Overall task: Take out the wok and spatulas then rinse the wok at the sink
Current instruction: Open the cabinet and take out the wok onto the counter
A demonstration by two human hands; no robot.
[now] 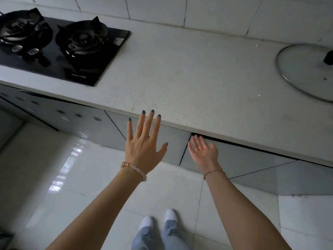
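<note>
No wok, spatula or sink shows in the head view. My left hand (144, 143) is spread open, palm down, in front of the white countertop's (189, 83) front edge, holding nothing. My right hand (202, 150) is lower, palm up, fingers open. Its fingertips reach the top left corner of a grey cabinet door (243, 161) under the counter. That door stands slightly ajar, with a dark gap along its top. What is inside the cabinet is hidden.
A black two-burner gas stove (59, 46) is set into the counter at the left. A glass pan lid (306, 71) lies on the counter at the far right. White tiled wall behind, glossy white floor tiles (72, 177) below, my feet near the bottom.
</note>
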